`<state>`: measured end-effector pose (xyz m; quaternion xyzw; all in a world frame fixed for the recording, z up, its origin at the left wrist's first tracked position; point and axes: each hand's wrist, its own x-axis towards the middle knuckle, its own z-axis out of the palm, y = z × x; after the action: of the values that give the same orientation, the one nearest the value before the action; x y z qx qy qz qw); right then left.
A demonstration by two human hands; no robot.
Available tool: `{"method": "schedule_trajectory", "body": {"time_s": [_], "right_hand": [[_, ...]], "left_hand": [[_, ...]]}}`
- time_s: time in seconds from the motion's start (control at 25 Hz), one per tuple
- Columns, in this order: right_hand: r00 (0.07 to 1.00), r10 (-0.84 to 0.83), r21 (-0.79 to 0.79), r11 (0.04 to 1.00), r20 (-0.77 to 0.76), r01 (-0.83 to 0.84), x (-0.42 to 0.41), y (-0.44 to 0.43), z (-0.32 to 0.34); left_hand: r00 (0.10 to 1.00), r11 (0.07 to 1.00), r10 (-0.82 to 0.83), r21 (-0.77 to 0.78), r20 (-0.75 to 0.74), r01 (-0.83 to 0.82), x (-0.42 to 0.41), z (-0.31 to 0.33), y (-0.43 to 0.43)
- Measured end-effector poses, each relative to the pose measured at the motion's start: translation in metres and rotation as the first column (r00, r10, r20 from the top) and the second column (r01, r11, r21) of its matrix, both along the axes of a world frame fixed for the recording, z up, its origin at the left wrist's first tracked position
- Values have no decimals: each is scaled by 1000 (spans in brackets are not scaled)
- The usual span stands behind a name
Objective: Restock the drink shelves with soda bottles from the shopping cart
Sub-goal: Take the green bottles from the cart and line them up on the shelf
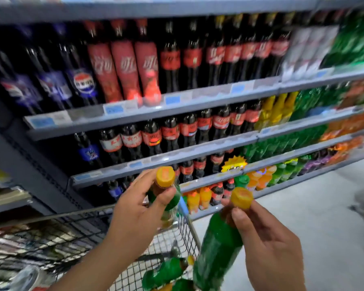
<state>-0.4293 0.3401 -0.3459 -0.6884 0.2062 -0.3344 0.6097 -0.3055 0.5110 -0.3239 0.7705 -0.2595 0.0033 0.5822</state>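
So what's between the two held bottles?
Head view: the cart rim corner stands in the gap between the left bottle and the right bottle, which are apart.

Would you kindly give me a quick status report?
Left hand grips one green bottle; right hand grips second bottle. More in cart. Nothing between hands and shelves.

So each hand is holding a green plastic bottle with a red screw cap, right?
Nearly. The head view shows both screw caps yellow, not red: left hand holds one green plastic bottle, right hand holds the other green plastic bottle.
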Motion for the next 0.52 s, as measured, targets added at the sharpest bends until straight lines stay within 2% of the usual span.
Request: {"method": "schedule_trajectory", "body": {"time_s": [0.16, 0.4, 0.52], "right_hand": [[995, 60, -102, 993, 83, -51, -8, -67, 74], [965, 121, -181, 980, 231, -80, -1, -193, 186], [949, 128, -181, 980, 287, -77, 9, -247, 225]], "left_hand": [[993, 996, 82, -33, 88, -80, -4, 63, -45], [966, 963, 169, -240, 195, -120, -19, 168, -157], [970, 922, 167, -377, 179, -89, -16, 202, -211]]}}
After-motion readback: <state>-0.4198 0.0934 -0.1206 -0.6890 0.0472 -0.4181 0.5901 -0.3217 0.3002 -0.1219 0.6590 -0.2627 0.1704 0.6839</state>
